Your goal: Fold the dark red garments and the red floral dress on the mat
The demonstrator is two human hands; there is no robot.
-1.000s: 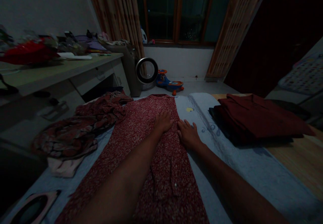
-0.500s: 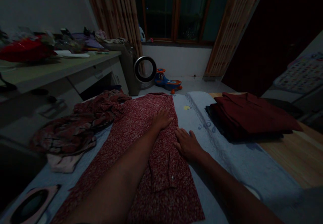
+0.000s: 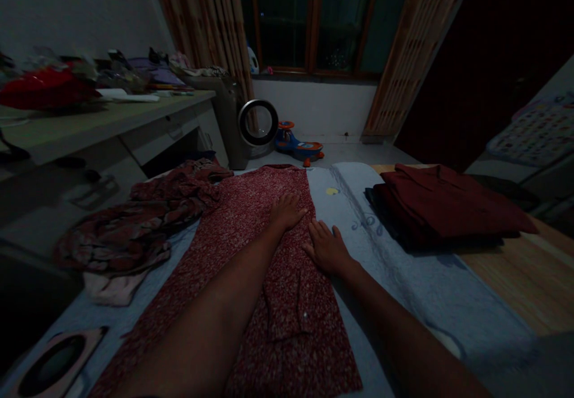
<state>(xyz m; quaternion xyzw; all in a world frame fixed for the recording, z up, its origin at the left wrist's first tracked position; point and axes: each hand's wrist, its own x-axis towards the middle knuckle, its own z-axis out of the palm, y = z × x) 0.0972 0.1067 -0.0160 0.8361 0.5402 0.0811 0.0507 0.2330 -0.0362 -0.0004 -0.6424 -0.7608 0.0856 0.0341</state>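
A long red speckled garment (image 3: pixel 251 254) lies spread flat on a pale blue-grey blanket (image 3: pixel 403 272). My left hand (image 3: pixel 285 210) rests flat on the garment near its far right edge, fingers stretched out. My right hand (image 3: pixel 325 246) lies flat just beside it, palm down, fingers spread across the garment's right edge and the blanket. Neither hand holds anything. A fold or placket with a small button shows in the garment nearer to me.
A crumpled red patterned cloth (image 3: pixel 134 230) lies to the left. Folded dark red clothes (image 3: pixel 448 207) are stacked at the right on a wooden surface (image 3: pixel 529 284). A cluttered desk (image 3: pixel 89 123), a round fan (image 3: pixel 258 123) and a toy car (image 3: pixel 298 146) stand beyond.
My right hand has slid slightly left and toward me along the garment's edge. The left hand has stayed almost in place on the cloth.
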